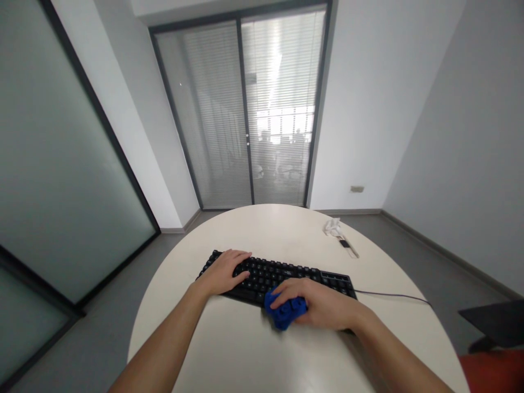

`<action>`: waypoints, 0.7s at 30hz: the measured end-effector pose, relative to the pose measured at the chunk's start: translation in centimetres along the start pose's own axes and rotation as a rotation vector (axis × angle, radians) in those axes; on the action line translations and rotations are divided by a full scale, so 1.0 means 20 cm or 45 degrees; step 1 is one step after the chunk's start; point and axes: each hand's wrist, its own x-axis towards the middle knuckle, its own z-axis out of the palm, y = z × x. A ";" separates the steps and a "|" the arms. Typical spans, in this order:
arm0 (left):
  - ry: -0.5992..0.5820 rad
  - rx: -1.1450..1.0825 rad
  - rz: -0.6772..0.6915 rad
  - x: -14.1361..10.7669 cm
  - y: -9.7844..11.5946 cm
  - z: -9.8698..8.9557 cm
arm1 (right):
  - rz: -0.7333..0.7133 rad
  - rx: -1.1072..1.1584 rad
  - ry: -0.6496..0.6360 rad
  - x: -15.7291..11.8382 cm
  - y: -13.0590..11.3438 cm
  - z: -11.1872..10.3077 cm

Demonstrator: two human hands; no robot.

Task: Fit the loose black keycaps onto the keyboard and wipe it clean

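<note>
A black keyboard (256,275) lies at a slant on the round pale table, its cable leaving from the right end. My left hand (224,272) rests over the keyboard's left end, fingers apart and holding nothing. My right hand (313,301) grips a blue cloth-like object (285,312) at the keyboard's front edge, near the middle. The bunched blue piece covers a few keys and hangs over the front edge. The palm side of my right hand is hidden.
Toward the back right of the table (262,221) lie a crumpled white tissue (332,226) and a small thin item with a black part (344,243). The keyboard cable (393,295) runs to the right edge. A red and black chair (495,365) stands at the lower right.
</note>
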 end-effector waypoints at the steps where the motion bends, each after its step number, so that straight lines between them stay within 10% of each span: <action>1: 0.007 -0.007 -0.003 0.00 0.00 0.00 | 0.021 -0.009 0.076 0.00 0.01 0.00; 7: 0.017 -0.005 0.008 0.00 -0.02 0.01 | 0.284 -0.367 0.558 0.12 0.20 0.06; 21: 0.069 -0.167 -0.016 0.02 -0.07 0.05 | 0.106 -0.471 0.465 0.45 0.31 0.12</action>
